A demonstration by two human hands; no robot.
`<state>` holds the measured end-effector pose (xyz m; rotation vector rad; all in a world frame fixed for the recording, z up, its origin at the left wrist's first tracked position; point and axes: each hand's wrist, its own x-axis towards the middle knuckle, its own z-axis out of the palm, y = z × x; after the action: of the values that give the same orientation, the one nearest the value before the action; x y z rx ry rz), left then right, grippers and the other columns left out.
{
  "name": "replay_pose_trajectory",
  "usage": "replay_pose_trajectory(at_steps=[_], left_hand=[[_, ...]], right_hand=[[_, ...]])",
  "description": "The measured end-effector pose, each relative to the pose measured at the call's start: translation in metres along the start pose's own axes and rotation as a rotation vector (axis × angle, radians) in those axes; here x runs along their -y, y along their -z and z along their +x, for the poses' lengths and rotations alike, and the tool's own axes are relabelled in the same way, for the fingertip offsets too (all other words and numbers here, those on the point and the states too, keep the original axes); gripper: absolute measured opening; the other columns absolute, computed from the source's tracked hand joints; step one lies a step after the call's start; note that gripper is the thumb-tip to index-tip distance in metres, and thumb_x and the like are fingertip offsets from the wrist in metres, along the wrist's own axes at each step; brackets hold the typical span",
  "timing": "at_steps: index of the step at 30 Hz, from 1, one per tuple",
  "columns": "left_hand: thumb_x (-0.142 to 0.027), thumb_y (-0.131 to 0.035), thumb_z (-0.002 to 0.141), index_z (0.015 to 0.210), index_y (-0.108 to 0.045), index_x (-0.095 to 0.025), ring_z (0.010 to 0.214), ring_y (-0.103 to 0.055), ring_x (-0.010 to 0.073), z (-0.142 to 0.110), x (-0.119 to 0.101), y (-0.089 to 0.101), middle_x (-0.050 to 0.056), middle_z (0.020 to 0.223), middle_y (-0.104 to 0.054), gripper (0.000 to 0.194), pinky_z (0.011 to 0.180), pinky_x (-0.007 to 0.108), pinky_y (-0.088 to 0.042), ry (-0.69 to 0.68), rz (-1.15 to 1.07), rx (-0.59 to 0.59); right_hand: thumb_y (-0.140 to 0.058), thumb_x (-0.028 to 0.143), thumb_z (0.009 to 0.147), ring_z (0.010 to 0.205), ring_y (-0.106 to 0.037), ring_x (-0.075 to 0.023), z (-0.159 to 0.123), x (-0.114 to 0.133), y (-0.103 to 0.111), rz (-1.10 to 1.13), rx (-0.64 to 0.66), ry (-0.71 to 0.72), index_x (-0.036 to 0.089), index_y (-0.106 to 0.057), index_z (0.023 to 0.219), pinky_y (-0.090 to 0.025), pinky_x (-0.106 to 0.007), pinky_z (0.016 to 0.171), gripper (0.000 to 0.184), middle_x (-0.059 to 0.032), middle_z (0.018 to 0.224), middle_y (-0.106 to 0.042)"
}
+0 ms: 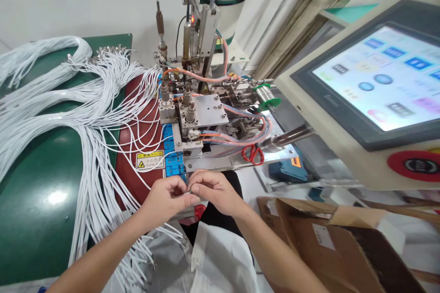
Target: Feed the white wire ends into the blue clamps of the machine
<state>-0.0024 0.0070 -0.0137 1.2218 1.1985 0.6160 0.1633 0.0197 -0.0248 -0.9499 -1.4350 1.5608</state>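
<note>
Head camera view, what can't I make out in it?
All in the head view:
Small item pinched between the left hand and right hand: mostly hidden by the fingertips, so its kind is unclear.
Wording on screen: blurred; its right side is cut off by the picture's right edge.
White cables: some run past the left edge, so those far ends are unseen.
Box label: print too small to read.

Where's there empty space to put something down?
The shiny green tabletop is bare at the lower left, with thick white cable bundles bordering it above and to the right. The dark red board is crowded: loose white cables cross it towards the blue rectangular blocks.
</note>
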Motion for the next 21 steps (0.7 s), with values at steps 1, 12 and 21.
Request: replay_pose_trajectory(at_steps=[1,12,21], left_hand=[[-0.036,-0.069,0.065,0.062,-0.053,-0.014,0.050,-0.042,0.0072,0.000,0.000,0.001,-0.005,0.054,-0.048,0.027,0.049,0.019,-0.035,0.000,-0.002,0.003],[-0.032,-0.058,0.073,0.073,-0.068,-0.015,0.058,-0.053,0.0126,0.001,-0.004,0.005,0.002,0.063,-0.063,0.020,0.058,0.024,-0.044,0.011,0.057,-0.131],[-0.029,-0.055,0.076,0.075,-0.064,-0.014,0.054,-0.048,0.0098,-0.001,-0.006,-0.002,-0.001,0.059,-0.056,0.017,0.054,0.021,-0.043,-0.013,0.020,-0.163]], right_hand=[[-0.059,0.025,0.075,0.062,-0.052,-0.0126,0.000,0.001,-0.001,-0.030,-0.032,0.011,0.018,-0.064,0.065,-0.042,-0.025,0.059,0.013,-0.0014,0.065,-0.057],[-0.055,0.027,0.077,0.062,-0.052,-0.0125,-0.007,0.001,-0.020,0.063,-0.328,-0.026,0.018,-0.063,0.067,-0.043,-0.025,0.060,0.015,-0.0012,0.067,-0.057],[-0.062,0.022,0.069,0.061,-0.051,-0.0122,-0.003,-0.002,-0.026,0.077,-0.458,-0.078,0.017,-0.062,0.061,-0.042,-0.025,0.058,0.009,-0.0005,0.064,-0.057]])
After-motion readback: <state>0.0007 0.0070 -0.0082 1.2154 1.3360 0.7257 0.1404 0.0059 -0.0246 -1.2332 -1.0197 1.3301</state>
